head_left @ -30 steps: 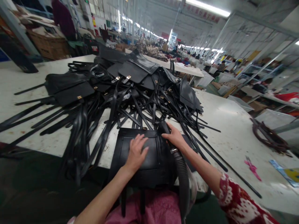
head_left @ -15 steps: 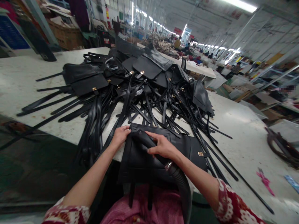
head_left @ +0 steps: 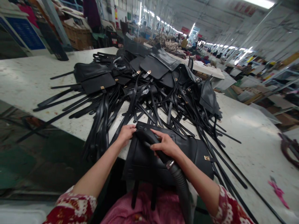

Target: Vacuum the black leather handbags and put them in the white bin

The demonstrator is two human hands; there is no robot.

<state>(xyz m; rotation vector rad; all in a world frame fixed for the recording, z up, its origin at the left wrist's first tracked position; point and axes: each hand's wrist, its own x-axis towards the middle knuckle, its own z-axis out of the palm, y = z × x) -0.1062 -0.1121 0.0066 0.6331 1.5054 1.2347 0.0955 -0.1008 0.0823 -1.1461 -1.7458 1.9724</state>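
The white bench (head_left: 245, 118) spreads widest, its near edge slanting off at left, with room to move right of the heap of black bags (head_left: 161, 67), whose straps trail near and left, some past that edge. One black bag (head_left: 146, 166) overhangs the near edge toward the lap. Across it a hose nozzle (head_left: 147, 137) points to the far left corner, the right hand (head_left: 166, 144) wrapped around it; the left hand (head_left: 126, 134) pinches that corner. Pink snips (head_left: 278, 192) lie near right. A second ago the left hand was spread over the bag, the nozzle farther right.
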